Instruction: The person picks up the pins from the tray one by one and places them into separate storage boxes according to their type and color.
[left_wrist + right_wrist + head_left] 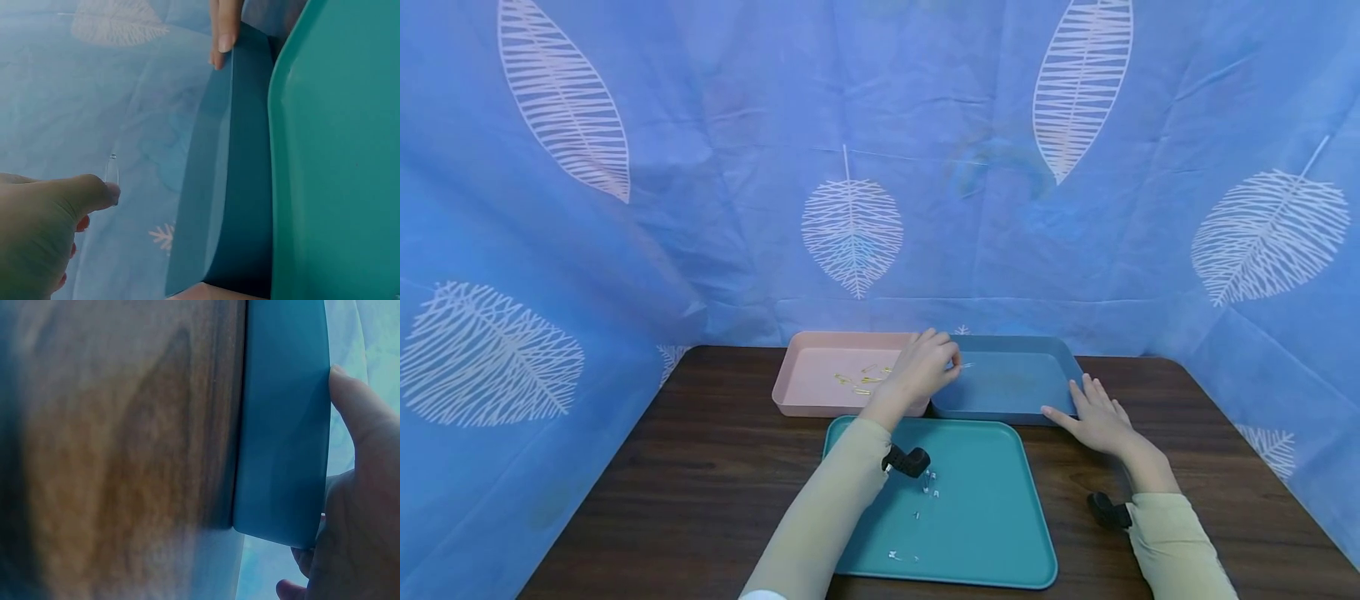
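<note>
Left hand (921, 367) pinches slim silvery metal safety pin (112, 174) over blue rectangular plastic tray (1018, 383), apparently sorting; right hand (1101, 421), fingers spread, touches tray. Next, presumably: release.

Blue cloth (940, 250) with white leaf prints (852, 229) behind a dark table (700, 467)

Tabletop (685, 475) workspace, leaf-print cloth (730, 208) surround

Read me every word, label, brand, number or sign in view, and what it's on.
There is no readable text.
The pink rectangular tray, blue rectangular tray and teal rectangular tray show no lettering; the blue fabric backdrop carries only white leaf prints.
Any marks on the slim silvery safety pin would be too small to read.
</note>
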Tool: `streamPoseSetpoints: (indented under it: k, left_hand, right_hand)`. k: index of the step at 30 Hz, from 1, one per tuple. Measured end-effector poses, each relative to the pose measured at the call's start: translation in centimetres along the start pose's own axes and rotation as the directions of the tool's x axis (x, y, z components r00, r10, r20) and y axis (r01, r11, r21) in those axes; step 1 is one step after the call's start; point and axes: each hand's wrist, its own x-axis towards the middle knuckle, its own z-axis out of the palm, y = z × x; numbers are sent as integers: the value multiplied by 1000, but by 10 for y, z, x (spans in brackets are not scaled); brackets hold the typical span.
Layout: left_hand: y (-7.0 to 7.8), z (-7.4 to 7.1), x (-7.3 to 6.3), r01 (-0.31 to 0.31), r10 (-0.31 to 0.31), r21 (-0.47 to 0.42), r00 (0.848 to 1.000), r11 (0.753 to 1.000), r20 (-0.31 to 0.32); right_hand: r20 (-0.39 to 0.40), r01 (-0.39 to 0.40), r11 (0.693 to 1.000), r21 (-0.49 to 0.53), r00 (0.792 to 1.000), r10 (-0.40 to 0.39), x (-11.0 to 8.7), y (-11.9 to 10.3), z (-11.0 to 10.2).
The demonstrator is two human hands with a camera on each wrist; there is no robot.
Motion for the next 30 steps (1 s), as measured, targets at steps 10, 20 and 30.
streamPoseSetpoints:
  k: [10,20,30]
  left_hand:
    - [-4,17,16,73,-77,52,993,996,85]
    - [-10,35,26,124,-130,74,988,990,80]
    - [-11,41,36,156,-167,108,980,982,105]
  right_hand:
    - [0,-5,1000,-13,1000,5,2,1,0]
    - [2,-13,1000,-4,1000,14,2,0,-1]
    - [8,-17,1000,0,1000,17,1,1,0]
